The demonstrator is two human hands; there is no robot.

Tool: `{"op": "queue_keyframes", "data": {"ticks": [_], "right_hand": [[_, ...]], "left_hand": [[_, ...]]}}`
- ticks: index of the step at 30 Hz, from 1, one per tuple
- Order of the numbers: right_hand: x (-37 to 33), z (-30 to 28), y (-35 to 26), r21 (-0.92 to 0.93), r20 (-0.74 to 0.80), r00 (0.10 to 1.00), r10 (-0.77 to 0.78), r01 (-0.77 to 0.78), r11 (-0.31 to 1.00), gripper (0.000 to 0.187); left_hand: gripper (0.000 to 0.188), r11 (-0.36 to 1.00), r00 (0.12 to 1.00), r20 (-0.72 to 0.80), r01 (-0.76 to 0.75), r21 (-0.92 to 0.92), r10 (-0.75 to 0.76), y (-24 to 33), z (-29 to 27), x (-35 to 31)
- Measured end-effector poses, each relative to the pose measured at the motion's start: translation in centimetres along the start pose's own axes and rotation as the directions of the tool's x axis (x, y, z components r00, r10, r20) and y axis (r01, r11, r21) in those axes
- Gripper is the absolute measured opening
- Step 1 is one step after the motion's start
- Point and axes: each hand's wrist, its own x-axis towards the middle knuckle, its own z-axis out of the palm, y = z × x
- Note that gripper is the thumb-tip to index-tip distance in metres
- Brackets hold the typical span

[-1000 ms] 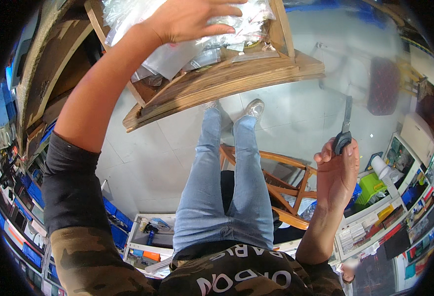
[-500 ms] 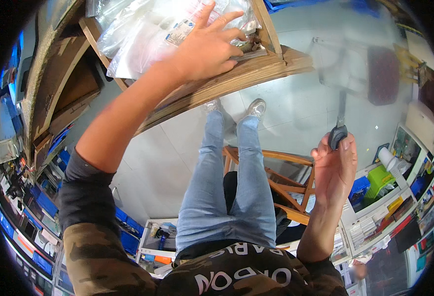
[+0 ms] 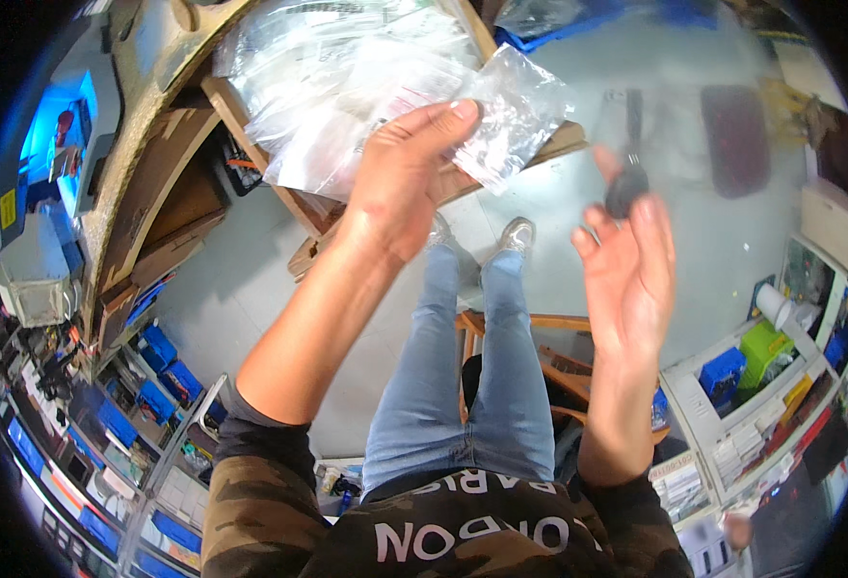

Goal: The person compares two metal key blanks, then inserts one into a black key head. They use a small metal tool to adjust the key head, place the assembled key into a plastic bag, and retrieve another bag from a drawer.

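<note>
My left hand (image 3: 400,178) pinches a small clear plastic bag (image 3: 516,106) between thumb and fingers, over the front of a wooden drawer (image 3: 241,120). Whether anything is inside the bag cannot be made out. A heap of clear plastic bags (image 3: 347,67) fills the drawer behind that hand. Off to the right, my right hand (image 3: 631,260) grips a round black-headed thing (image 3: 626,193) with a narrow flat strip running up from it. Motion blur and the fingers hide its exact kind.
A worn wooden bench edge (image 3: 106,222) curves along the left. Below me, a wooden stool (image 3: 559,371) stands beside my legs. Shelves hold a green bin (image 3: 763,352) and a blue bin (image 3: 723,374) at the right. A dark red seat (image 3: 735,140) shows at the far right.
My left hand has drawn back from the bags in the drawer and now holds a small clear bag. My right hand has risen and shifted slightly left with the black-headed thing.
</note>
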Motion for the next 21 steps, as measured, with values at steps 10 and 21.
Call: {"op": "queue_keyframes", "data": {"ticks": [10,21], "right_hand": [[0.3,0.7,-1.1,-0.042,0.035,0.999,0.03,-0.028,0.999,0.016],[-0.3,-0.8,-3.6,-0.18,0.011,0.999,-0.037,0.039,0.983,0.024]], "left_hand": [[0.033,0.962,0.887,0.398,0.151,0.228,-0.234,-0.3,2.9,-2.4],[0.047,0.845,0.778,0.592,0.449,-0.29,-0.209,-1.5,3.1,-0.4]]}}
